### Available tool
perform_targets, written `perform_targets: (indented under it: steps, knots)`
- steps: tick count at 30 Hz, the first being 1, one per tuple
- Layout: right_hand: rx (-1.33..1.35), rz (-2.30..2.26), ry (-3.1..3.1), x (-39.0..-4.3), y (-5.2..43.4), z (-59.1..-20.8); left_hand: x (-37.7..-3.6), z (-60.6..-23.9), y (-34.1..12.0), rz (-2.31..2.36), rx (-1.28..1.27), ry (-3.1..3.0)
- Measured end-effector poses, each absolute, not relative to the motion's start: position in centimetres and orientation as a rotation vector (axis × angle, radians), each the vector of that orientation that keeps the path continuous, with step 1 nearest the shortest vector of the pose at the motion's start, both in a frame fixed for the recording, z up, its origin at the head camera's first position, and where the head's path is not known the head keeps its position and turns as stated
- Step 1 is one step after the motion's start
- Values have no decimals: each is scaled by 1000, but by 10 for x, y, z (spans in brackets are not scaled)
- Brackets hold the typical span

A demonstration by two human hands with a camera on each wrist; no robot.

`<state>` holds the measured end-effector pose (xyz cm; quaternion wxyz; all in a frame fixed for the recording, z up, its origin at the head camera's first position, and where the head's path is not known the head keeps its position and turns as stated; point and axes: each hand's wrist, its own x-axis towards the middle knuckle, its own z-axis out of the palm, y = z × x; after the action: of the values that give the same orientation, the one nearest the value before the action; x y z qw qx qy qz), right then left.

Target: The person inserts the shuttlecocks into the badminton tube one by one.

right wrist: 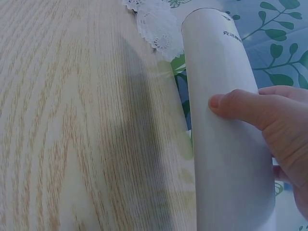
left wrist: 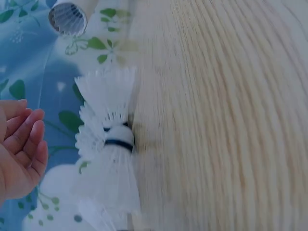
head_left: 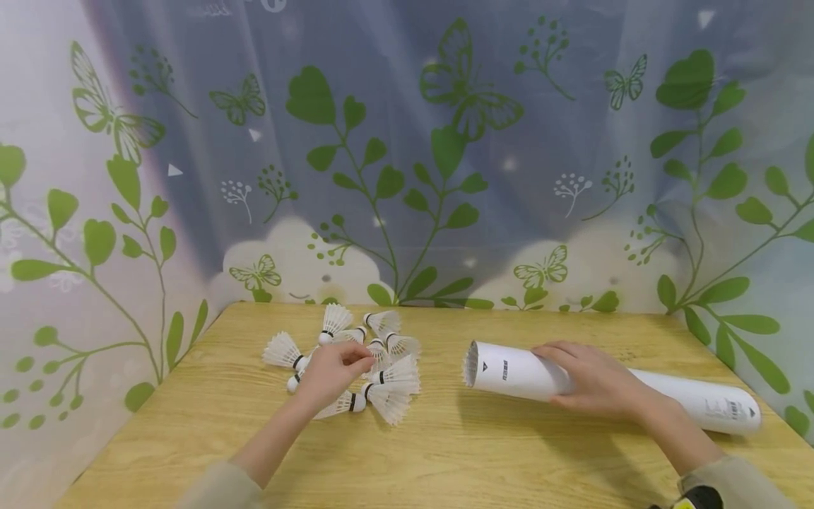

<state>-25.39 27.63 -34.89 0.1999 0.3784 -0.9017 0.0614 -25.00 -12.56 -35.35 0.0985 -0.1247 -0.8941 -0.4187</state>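
Observation:
In the head view, my right hand [head_left: 594, 378] grips a white shuttlecock tube [head_left: 674, 396] around its middle. The thumb [right wrist: 231, 103] lies along the near side in the right wrist view. The tube's open end points left, and feather tips show inside its mouth [left wrist: 67, 19] in the left wrist view. My left hand [head_left: 337, 371] hovers over a loose pile of white feather shuttlecocks [head_left: 391, 403], its fingers loosely bent. Nothing shows in its grasp in the left wrist view, where the palm and fingers [left wrist: 24, 139] appear beside the shuttlecocks [left wrist: 113, 149].
A light wooden table [head_left: 407, 466] carries everything. Behind it hangs a blue and white curtain [head_left: 394, 141] printed with green leaves and butterflies. Several shuttlecocks lie in different directions, including one at the pile's left edge [head_left: 282, 350].

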Motion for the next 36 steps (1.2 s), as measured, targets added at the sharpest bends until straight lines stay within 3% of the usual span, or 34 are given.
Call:
perform_targets:
  steps: [19,36]
  knots:
    - [1072,165,-2515,-256,281,-351,-240,-369,-191,-1033,-152,-2748]
    - [1068,157,-2519,-255,280,-354,-241,-384,-189,-1030,-164,-2830]
